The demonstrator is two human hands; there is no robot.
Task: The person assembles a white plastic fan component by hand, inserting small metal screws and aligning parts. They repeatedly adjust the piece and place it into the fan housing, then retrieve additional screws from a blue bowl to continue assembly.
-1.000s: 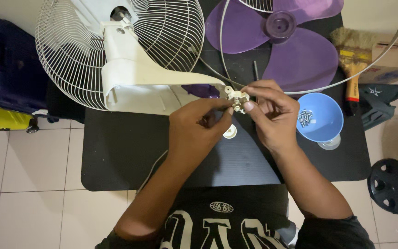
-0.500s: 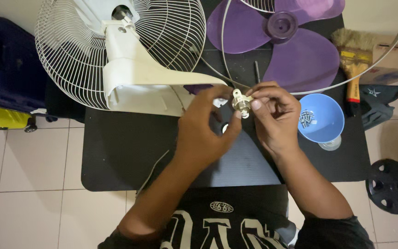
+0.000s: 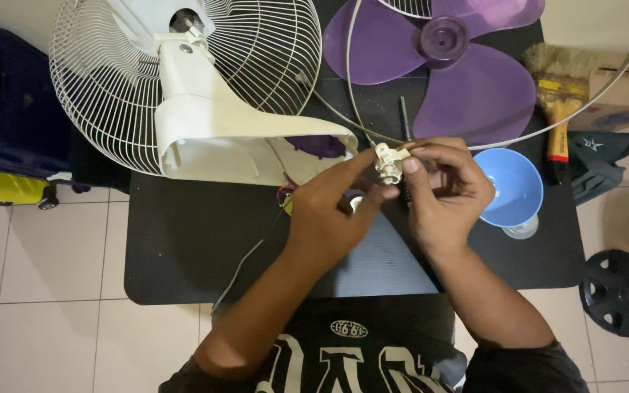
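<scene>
Both my hands meet over the black table (image 3: 183, 247), pinching a small cream plastic fan part (image 3: 387, 161) between the fingertips. My left hand (image 3: 329, 211) grips it from the lower left, thumb and forefinger on its side. My right hand (image 3: 445, 189) holds it from the right and partly covers a dark screwdriver shaft (image 3: 403, 109) lying behind. A small white round piece (image 3: 356, 203) peeks out under my left fingers. The cream fan body (image 3: 212, 124) with its white wire rear guard (image 3: 103, 80) lies at the left, close to my left hand.
A purple fan blade (image 3: 467, 80) and a loose wire guard ring (image 3: 591, 94) lie at the back right. A blue bowl (image 3: 518, 191) sits right of my right hand. A paintbrush (image 3: 558, 94), a cardboard box (image 3: 627, 87), a black round base (image 3: 624, 291) and a dark suitcase (image 3: 9, 94) surround the table.
Both hands have shifted slightly right and down with the cream part. My right hand now hides the screws in the blue bowl. The fan body has slid a little left.
</scene>
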